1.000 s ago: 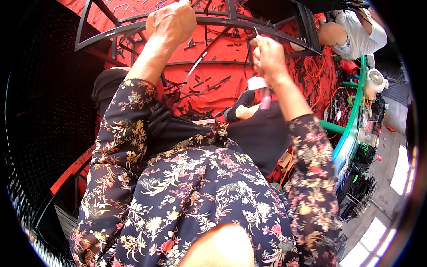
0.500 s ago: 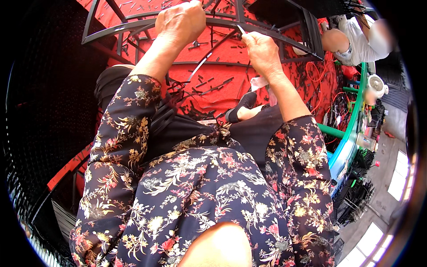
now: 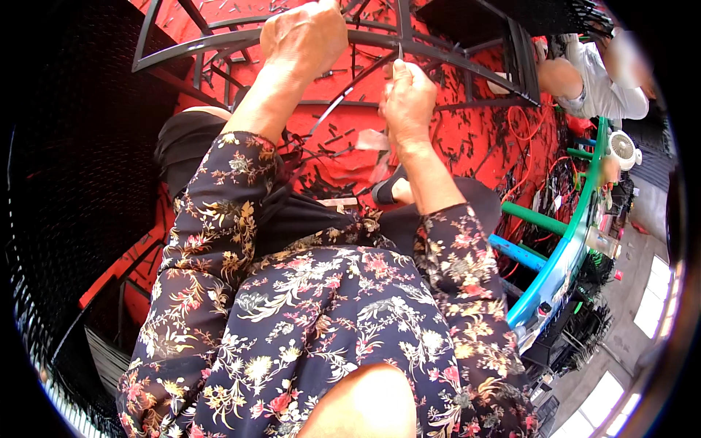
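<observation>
At the top, my left hand is closed in a fist at the curved bar of a black metal frame. Whether it also pinches a strip there is hidden. My right hand is closed around a small tool with a thin, pale, pointed blade, seemingly a knife. The blade's tip points up at the bar, close to an upright. From that spot a flat black strip slants down to the left between my hands. A whitish scrap hangs beside my right wrist.
Black offcuts lie scattered over the red floor covering. Dark woven mesh rises at left. On the right are a green and blue rail, a white fan, orange cord and another person in light clothes.
My right hand has moved left and a little down, the blade turning from slanted to nearly upright at the bar. My left hand has shifted slightly right. The whitish scrap has swung left.
</observation>
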A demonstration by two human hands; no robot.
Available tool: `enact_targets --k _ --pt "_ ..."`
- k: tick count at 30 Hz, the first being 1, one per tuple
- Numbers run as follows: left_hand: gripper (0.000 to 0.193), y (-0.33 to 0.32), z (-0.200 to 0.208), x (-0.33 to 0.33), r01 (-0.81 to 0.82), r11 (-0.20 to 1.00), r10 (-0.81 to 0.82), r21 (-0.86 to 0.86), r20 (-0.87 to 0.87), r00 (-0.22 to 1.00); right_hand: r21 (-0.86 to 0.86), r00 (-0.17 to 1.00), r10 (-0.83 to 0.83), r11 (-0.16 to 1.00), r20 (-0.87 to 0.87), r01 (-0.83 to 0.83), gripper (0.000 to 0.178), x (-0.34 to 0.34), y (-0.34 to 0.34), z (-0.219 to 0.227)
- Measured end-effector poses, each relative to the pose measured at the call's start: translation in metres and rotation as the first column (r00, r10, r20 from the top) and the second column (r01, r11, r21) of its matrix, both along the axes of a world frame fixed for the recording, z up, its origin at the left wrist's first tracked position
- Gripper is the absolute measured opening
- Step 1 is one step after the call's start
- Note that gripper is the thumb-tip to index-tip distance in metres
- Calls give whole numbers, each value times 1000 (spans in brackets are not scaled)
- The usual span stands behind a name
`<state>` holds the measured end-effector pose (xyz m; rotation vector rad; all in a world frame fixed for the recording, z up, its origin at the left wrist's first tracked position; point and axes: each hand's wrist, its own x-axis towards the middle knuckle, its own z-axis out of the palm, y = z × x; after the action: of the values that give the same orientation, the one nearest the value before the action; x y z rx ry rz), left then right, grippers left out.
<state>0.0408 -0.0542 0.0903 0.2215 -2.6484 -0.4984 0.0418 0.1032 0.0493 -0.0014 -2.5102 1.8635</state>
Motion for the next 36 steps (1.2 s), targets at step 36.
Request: enact_targets --k 36 --pt "13 0 3 -2 72 993 -67 99 -49 997 873 771 566 174 290 -456 32 -34 34 119"
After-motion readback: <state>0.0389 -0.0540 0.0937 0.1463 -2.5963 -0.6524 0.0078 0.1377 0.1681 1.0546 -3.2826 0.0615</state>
